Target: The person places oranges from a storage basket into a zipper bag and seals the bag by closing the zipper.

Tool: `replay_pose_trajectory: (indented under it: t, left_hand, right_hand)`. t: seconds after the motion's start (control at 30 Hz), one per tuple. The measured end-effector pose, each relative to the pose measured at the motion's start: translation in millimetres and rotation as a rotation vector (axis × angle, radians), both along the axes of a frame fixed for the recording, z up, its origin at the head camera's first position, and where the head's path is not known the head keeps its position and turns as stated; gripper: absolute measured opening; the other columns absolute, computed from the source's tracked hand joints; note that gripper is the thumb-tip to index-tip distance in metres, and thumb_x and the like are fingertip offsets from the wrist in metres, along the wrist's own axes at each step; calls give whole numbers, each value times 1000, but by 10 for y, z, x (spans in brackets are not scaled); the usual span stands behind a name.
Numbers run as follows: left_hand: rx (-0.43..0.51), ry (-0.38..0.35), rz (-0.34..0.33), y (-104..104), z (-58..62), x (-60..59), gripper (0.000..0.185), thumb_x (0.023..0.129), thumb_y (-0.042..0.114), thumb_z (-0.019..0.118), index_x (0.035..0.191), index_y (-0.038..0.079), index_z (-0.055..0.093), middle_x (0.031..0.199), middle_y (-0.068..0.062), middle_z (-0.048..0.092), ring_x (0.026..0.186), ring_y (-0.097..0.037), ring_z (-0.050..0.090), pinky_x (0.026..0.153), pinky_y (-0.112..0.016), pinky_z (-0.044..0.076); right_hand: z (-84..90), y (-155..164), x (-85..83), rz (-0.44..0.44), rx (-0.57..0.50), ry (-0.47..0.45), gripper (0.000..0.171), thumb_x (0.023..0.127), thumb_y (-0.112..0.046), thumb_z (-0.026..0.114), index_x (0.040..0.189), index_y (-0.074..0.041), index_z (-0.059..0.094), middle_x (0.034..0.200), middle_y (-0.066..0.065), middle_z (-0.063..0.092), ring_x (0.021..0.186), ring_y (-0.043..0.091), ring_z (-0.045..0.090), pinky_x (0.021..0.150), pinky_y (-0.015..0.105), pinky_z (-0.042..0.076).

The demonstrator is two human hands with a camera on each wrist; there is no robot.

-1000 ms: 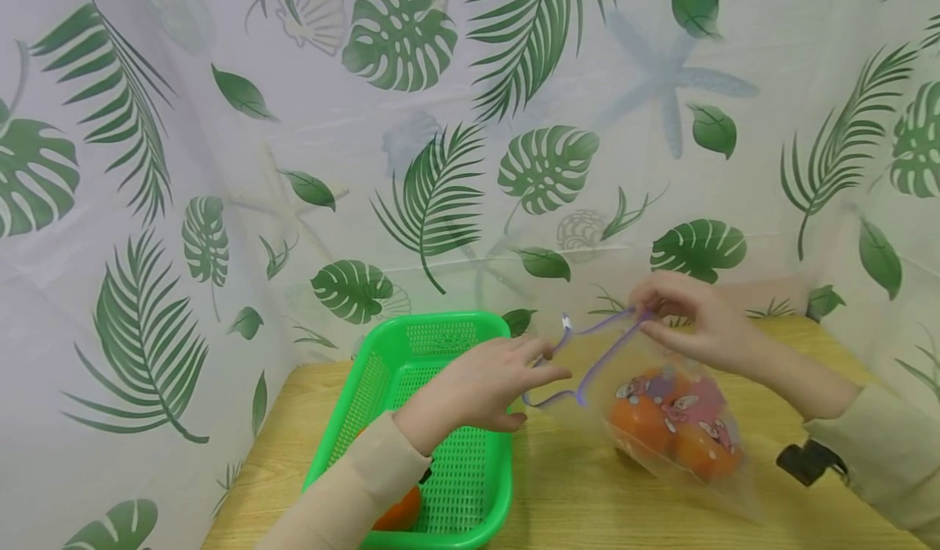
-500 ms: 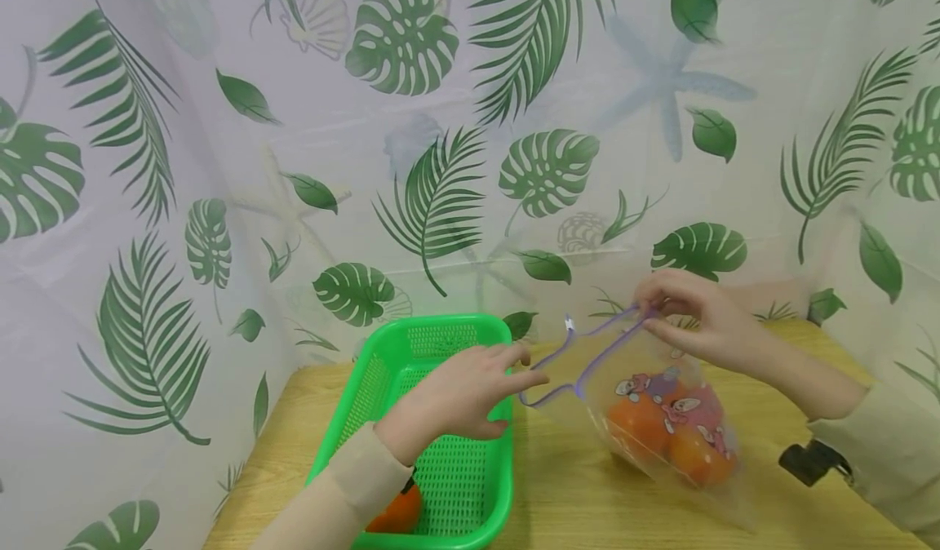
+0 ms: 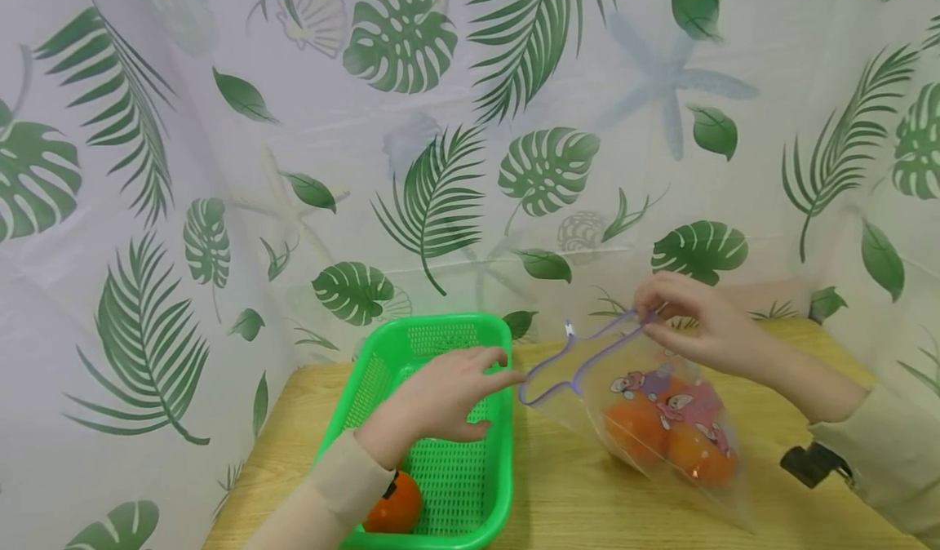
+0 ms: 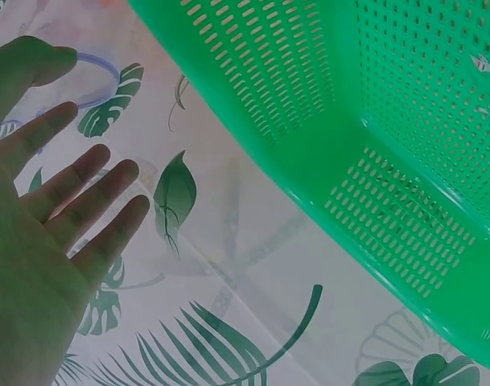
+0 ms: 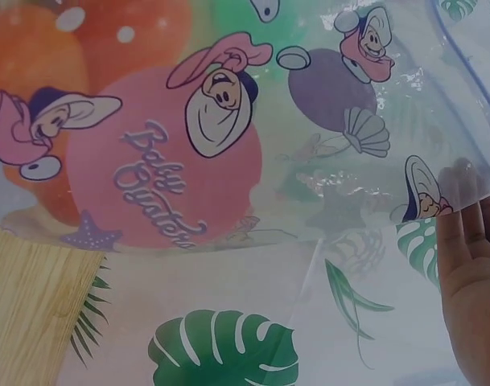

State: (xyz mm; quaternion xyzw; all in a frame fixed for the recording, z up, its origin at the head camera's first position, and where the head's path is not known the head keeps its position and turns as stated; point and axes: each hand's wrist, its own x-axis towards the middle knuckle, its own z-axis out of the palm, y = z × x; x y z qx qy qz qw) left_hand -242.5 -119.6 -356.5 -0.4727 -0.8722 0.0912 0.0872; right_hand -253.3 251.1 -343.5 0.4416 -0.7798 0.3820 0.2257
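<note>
In the head view my right hand (image 3: 693,321) pinches the purple-edged mouth of a clear plastic zip bag (image 3: 686,403), whose opening gapes to the left. Round orange fruits (image 3: 635,429) sit in the bag's lower part. My left hand (image 3: 450,388) hovers over the green basket (image 3: 507,460), fingers spread and holding nothing. Its fingertips end close to the bag's left rim; contact cannot be told. An orange fruit (image 3: 395,507) lies in the basket's near end, partly behind my left wrist. Cartoon prints on the bag (image 5: 164,161) fill the right wrist view.
A wooden table (image 3: 565,493) bears the basket at left and the bag at right. Behind and beside it hangs a leaf-printed cloth (image 3: 455,207). A white zip slider (image 3: 569,330) sticks up at the bag's mouth.
My left hand has drawn back leftward from the bag's mouth, out over the basket. The right hand keeps its pinch on the bag, almost unmoved. The basket fruit shows more.
</note>
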Motion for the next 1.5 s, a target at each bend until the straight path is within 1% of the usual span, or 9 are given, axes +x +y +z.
replay_pose_trajectory:
  t: [0.17, 0.3, 0.53, 0.73, 1.0, 1.13, 1.27, 1.37, 1.5]
  left_hand:
    - [21, -7, 6, -69, 3, -7, 68, 86, 33, 84, 148, 27, 59, 138, -4, 62, 109, -18, 65, 96, -34, 58]
    - [19, -13, 21, -124, 9, -8, 68, 86, 34, 85, 148, 27, 59, 139, -5, 61, 112, -19, 65, 98, -35, 58]
    - [18, -9, 32, -230, -19, -7, 67, 86, 34, 85, 147, 26, 59, 139, -6, 62, 116, -21, 65, 101, -37, 57]
    - [38, -25, 47, -320, -41, 2, 67, 85, 34, 86, 146, 25, 60, 139, -6, 62, 120, -23, 65, 104, -39, 57]
    - [52, -22, 74, -435, -81, 6, 69, 83, 36, 89, 145, 25, 61, 139, -5, 62, 119, -22, 64, 104, -39, 56]
    - [66, -21, 92, -505, -93, 14, 69, 82, 35, 89, 144, 25, 62, 138, -4, 62, 120, -22, 64, 104, -40, 56]
    - [76, -15, 102, -567, -92, 23, 69, 81, 35, 89, 144, 24, 63, 138, -4, 62, 120, -22, 65, 104, -41, 56]
    - [92, -10, 108, -611, -87, 36, 69, 80, 35, 90, 143, 23, 63, 138, -6, 63, 121, -24, 65, 104, -42, 57]
    - [112, 2, 126, -675, -94, 47, 71, 79, 36, 91, 143, 23, 64, 139, -8, 63, 120, -26, 67, 102, -43, 58]
  right_hand:
    - [-3, 17, -24, -11, 15, 35, 45, 77, 21, 74, 105, -14, 67, 106, -8, 63, 97, -1, 59, 82, 11, 54]
    - [-13, 30, -32, -17, 20, 54, 46, 77, 21, 75, 105, -14, 68, 105, -7, 63, 97, -1, 59, 83, 10, 53]
    - [-15, 33, -26, -17, 33, 44, 45, 78, 19, 75, 105, -16, 68, 102, -2, 64, 97, -1, 60, 84, 11, 54]
    - [-15, 27, -24, -26, 30, 53, 44, 77, 18, 76, 106, -14, 67, 101, -2, 64, 96, -1, 60, 83, 11, 54]
    - [-21, 13, -6, -25, 26, 48, 45, 76, 20, 76, 107, -12, 67, 101, -3, 64, 96, -1, 61, 83, 11, 54]
    - [-21, 18, -10, -33, 32, 51, 41, 81, 15, 77, 108, -14, 67, 101, 0, 65, 97, -1, 61, 84, 11, 54]
    - [-20, 24, -12, -36, 35, 53, 31, 88, 7, 78, 108, -15, 68, 101, 3, 66, 97, -1, 60, 84, 11, 54]
    - [-17, 21, -6, -33, 32, 49, 34, 85, 10, 77, 107, -14, 67, 101, 1, 65, 97, -1, 60, 83, 11, 54]
    - [-15, 16, 5, -33, 31, 48, 45, 78, 19, 77, 108, -13, 67, 101, -2, 64, 96, -1, 60, 83, 11, 54]
